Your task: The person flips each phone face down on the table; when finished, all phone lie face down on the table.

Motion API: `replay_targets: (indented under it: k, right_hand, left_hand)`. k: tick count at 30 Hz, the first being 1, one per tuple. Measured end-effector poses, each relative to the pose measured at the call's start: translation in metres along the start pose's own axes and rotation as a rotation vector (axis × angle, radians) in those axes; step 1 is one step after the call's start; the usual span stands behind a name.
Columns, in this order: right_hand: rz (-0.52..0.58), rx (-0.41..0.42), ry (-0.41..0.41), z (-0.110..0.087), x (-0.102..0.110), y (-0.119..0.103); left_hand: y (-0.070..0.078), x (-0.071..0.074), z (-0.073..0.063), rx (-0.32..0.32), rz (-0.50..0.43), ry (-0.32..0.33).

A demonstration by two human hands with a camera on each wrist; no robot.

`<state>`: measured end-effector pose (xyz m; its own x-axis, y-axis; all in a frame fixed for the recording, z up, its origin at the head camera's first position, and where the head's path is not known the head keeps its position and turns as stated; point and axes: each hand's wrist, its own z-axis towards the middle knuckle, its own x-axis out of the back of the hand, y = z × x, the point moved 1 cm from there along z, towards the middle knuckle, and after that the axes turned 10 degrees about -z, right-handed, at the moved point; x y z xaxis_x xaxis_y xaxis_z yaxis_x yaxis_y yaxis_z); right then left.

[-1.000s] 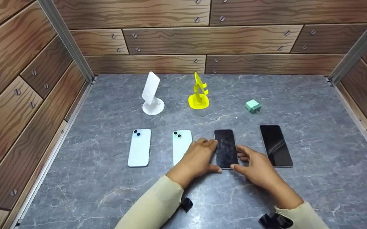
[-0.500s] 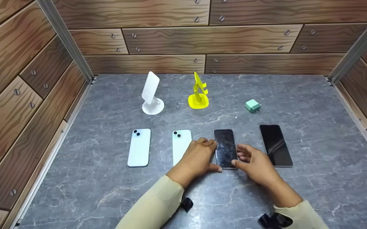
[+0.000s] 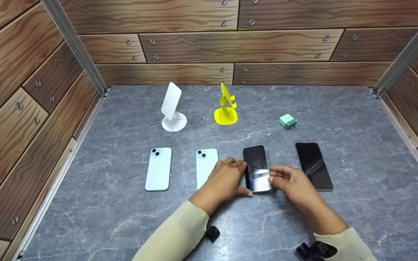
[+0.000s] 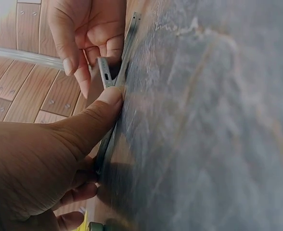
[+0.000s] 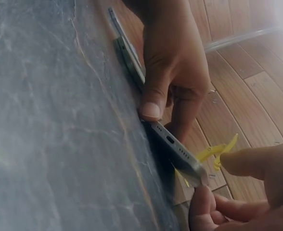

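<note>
A black-screened smartphone (image 3: 256, 170) lies screen up, tilted, its right side raised off the tabletop. My left hand (image 3: 225, 179) holds its left side, the thumb on the lower left corner and the fingertips along the left edge. My right hand (image 3: 297, 186) is at the right side. In the right wrist view, a right fingertip touches the smartphone's (image 5: 177, 149) raised corner from below, and the thumb stands apart. In the left wrist view, the charging port end of the smartphone (image 4: 105, 72) faces me. Its underside is hidden in the head view.
Left of it lie a pale green phone (image 3: 206, 165), partly behind my left hand, and a pale blue phone (image 3: 158, 168). Another black-screened phone (image 3: 314, 165) lies right. Behind stand a white phone stand (image 3: 172, 105), a yellow phone stand (image 3: 226, 114) and a green charger plug (image 3: 287, 121).
The smartphone's right side has risen from the tabletop, and a bright reflection now crosses its screen. My right thumb has shifted slightly up and right. My left hand stays put.
</note>
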<state>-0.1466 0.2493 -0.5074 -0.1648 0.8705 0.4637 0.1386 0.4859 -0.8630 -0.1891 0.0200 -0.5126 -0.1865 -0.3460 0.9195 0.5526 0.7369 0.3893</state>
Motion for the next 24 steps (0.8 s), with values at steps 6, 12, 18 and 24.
replay_targets:
  k: [6, 12, 18, 24]
  right_hand:
    - [-0.031, 0.013, -0.019, -0.001, -0.001, 0.002]
    - [-0.095, -0.028, 0.012, -0.002, -0.009, 0.0]
    - [-0.086, -0.056, 0.033, -0.001, -0.013, -0.001]
    - [-0.012, -0.08, 0.047, -0.002, -0.013, -0.003]
  left_hand:
    - [0.0, -0.001, -0.001, -0.011, 0.013, 0.008]
    - [-0.001, 0.0, -0.002, -0.008, 0.01, -0.004]
    - [-0.001, 0.0, -0.001, -0.017, 0.012, -0.005]
    - [-0.001, 0.001, -0.002, -0.01, -0.015, -0.002]
